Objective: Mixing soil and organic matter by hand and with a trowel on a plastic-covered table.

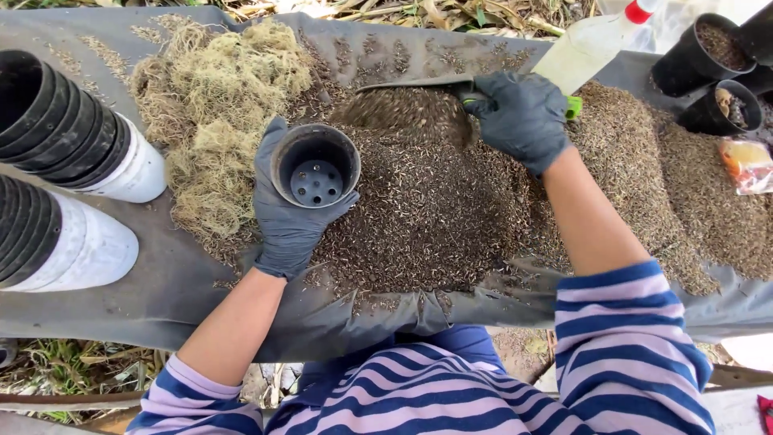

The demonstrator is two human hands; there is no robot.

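Over the grey sheet [185, 282] that covered the work table, a gloved left hand [283, 211] cupped a small black pot [315, 165] from below and behind, its fingers wrapped around the wall so that the open mouth tipped toward the camera and the drain holes in the bottom showed; held that way, the pot was empty and sat right at the near edge of the heap of dark husk mix [419, 201], apparently so that material could go in with little spilling. The gloved right hand [523, 117] was closed in a fist around the green handle of a scoop [415, 109], whose blade lay loaded with the same mix and was raised just above the heap, beside the pot's rim but not touching it. A mound of pale stringy moss [213, 97] lay to the left of the heap, within easy reach of the pot hand. Two stacks of nested black pots in white sleeves [80, 201] lay on their sides at the far left, mouths outward, probably for pulling one off at a time. At the far right stood several black pots already filled [713, 76], with a clear spray bottle [592, 44] lying near them and a small packet [749, 161] beside the mix.
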